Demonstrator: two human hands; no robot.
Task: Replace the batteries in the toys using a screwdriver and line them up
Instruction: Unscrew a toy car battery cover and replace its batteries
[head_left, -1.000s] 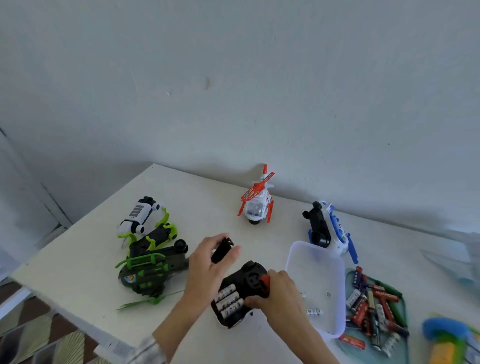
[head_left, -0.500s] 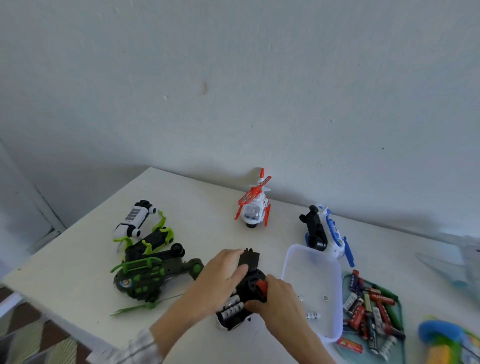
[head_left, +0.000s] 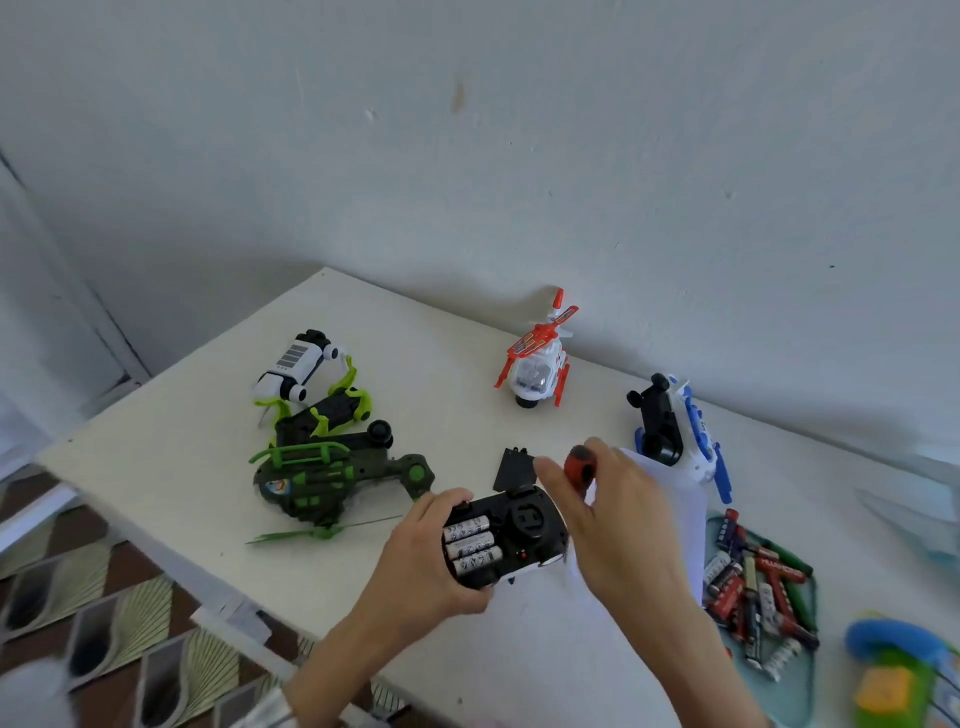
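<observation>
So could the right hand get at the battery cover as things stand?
Probably yes. The cover lies flat on the table just beyond the toy, right beside the right hand's fingertips, with nothing between them. But that hand already grips the screwdriver, so only spare fingers could pinch it.

A black toy underside (head_left: 511, 535) holding 3 silver-white batteries (head_left: 471, 545) with dark print sits at the front of a cream-white table (head_left: 171, 467). Left of it lies a dark green and bright green toy (head_left: 322, 480); beyond that, a white toy (head_left: 296, 364) with black stripes. Behind stands a red-and-white helicopter (head_left: 537, 364); to the right, a blue, white and black toy (head_left: 675, 431) and a red-and-black screwdriver handle (head_left: 582, 462).
</observation>
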